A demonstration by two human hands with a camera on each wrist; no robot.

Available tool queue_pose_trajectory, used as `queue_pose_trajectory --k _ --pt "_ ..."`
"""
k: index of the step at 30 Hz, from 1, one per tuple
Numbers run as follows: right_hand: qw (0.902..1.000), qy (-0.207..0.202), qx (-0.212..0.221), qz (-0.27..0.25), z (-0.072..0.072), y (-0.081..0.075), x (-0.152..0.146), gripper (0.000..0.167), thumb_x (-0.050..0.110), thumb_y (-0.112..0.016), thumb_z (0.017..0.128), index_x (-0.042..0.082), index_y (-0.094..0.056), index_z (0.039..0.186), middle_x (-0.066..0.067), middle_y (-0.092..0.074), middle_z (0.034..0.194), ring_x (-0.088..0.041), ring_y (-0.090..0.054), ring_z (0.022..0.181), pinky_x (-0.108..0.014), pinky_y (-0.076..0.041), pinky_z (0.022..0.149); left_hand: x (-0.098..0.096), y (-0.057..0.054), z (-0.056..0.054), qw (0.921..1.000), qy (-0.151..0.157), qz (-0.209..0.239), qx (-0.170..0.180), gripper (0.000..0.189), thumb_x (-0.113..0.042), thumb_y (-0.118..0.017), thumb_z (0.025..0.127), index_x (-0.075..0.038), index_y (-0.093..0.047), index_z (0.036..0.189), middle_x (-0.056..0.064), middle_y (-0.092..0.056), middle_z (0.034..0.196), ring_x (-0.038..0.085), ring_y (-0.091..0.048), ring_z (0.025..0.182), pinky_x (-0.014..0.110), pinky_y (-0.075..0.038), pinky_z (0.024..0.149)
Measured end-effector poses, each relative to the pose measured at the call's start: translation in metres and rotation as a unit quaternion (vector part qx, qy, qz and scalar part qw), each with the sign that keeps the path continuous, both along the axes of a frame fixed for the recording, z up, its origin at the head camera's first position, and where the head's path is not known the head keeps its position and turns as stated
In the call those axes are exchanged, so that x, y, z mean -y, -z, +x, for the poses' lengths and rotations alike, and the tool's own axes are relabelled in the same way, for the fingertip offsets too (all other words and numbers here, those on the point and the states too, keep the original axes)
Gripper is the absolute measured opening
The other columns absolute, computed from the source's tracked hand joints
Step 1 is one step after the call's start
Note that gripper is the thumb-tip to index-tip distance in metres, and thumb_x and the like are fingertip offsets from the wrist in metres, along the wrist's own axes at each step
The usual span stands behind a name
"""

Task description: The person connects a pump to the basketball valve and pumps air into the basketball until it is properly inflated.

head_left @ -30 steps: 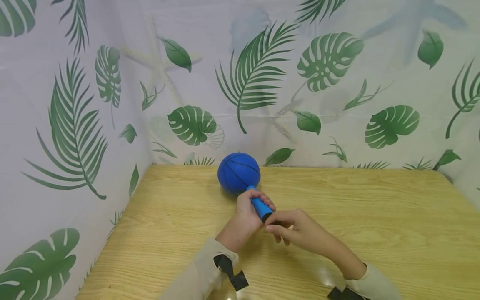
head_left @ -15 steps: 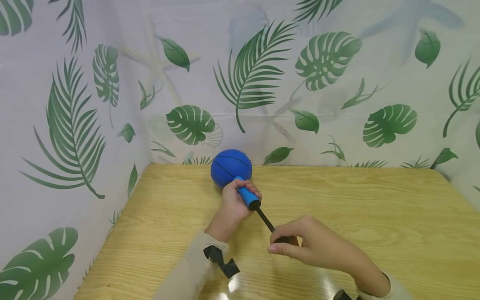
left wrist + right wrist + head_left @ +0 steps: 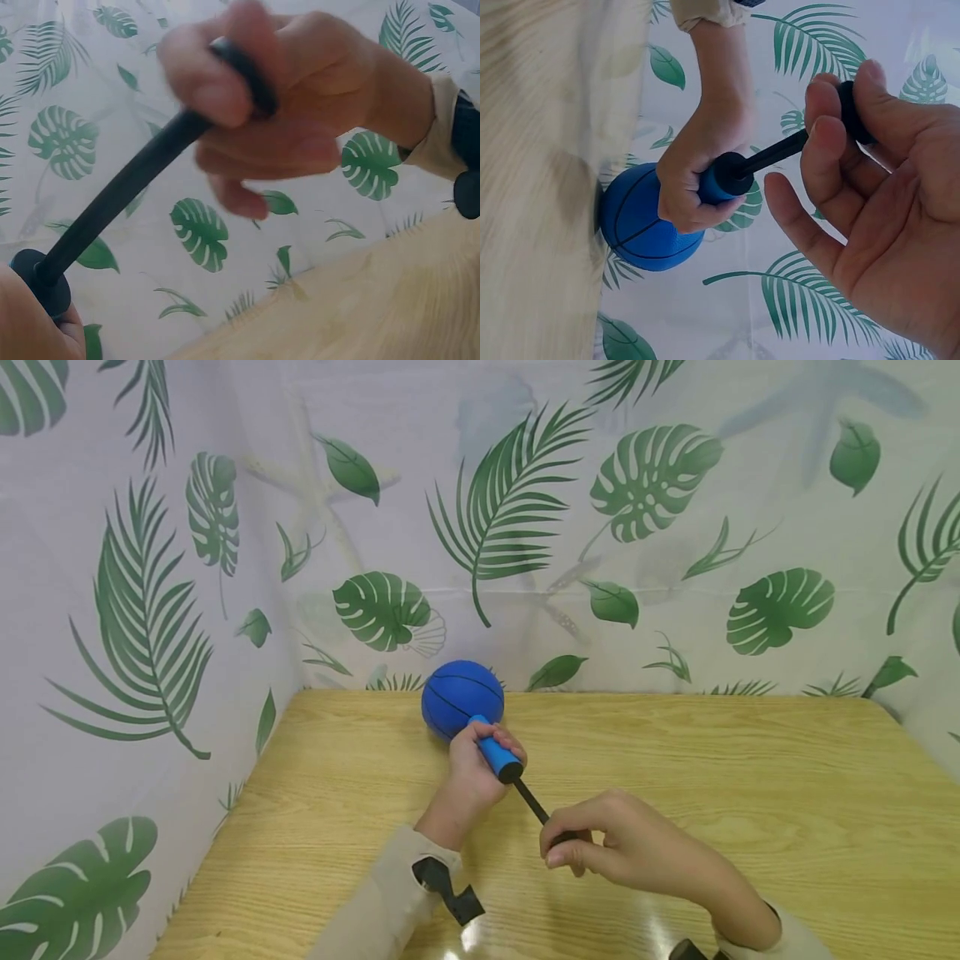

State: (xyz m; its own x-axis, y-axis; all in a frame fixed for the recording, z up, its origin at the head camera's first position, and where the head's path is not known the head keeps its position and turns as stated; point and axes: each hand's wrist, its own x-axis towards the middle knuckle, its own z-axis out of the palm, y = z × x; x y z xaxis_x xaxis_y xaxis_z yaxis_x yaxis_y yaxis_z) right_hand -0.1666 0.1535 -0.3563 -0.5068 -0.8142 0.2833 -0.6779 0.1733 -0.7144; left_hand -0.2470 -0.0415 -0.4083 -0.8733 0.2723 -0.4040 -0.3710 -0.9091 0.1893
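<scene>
A blue ball with black seam lines (image 3: 459, 693) sits near the back edge of the table. My left hand (image 3: 474, 768) wraps its fingers round the blue barrel of a hand pump (image 3: 497, 758), whose far end meets the ball; the contact point is hidden. From the barrel's black cap a black rod (image 3: 127, 187) extends toward me. At its end, my right hand (image 3: 615, 843) pinches the black handle (image 3: 853, 112) between thumb and fingers. In the right wrist view the left hand (image 3: 697, 165) lies around the barrel, close by the ball (image 3: 641, 217).
The wood-grain table (image 3: 750, 777) runs under both arms. White sheeting printed with green leaves (image 3: 525, 485) stands behind the table and along its left side. Black straps (image 3: 450, 893) are fixed over the beige sleeves.
The right hand has drawn back toward me, pulling the black rod out of the barrel; it has hardly moved in the last half second. Ball and left hand have shifted slightly left in view.
</scene>
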Motion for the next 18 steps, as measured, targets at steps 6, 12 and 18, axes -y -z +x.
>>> queue_pose_trajectory --k 6,12,18 --pt "0.9982 0.045 -0.038 0.013 -0.009 0.008 0.001 0.007 0.017 -0.064 0.098 0.020 -0.071 0.098 0.008 -0.066 0.073 0.004 -0.057 0.064 -0.018 -0.049 0.052 -0.012 0.001 0.007 0.9999 0.006 0.003 0.010 0.022 -0.015 -0.037 0.098 -0.014 -0.044 0.077 -0.007 -0.050 0.062 0.005 -0.046 0.054 0.018 -0.043 0.059" --pt "0.9965 0.076 -0.032 0.017 -0.024 0.025 0.002 0.008 0.018 -0.062 0.099 0.019 -0.070 0.098 0.007 -0.064 0.069 0.004 -0.053 0.060 -0.020 -0.049 0.051 -0.022 0.005 0.012 0.9999 0.000 -0.008 0.013 0.015 -0.013 -0.038 0.096 -0.014 -0.042 0.083 -0.006 -0.050 0.063 0.006 -0.046 0.056 0.019 -0.042 0.062" --pt "0.9956 0.089 -0.030 0.002 -0.036 0.045 0.002 0.009 0.016 -0.063 0.098 0.016 -0.071 0.101 0.004 -0.064 0.069 0.000 -0.054 0.058 -0.022 -0.050 0.052 -0.028 0.008 0.015 0.9990 -0.006 -0.043 0.008 0.017 -0.009 -0.039 0.092 -0.013 -0.044 0.077 -0.005 -0.050 0.060 0.008 -0.045 0.056 0.021 -0.041 0.062"
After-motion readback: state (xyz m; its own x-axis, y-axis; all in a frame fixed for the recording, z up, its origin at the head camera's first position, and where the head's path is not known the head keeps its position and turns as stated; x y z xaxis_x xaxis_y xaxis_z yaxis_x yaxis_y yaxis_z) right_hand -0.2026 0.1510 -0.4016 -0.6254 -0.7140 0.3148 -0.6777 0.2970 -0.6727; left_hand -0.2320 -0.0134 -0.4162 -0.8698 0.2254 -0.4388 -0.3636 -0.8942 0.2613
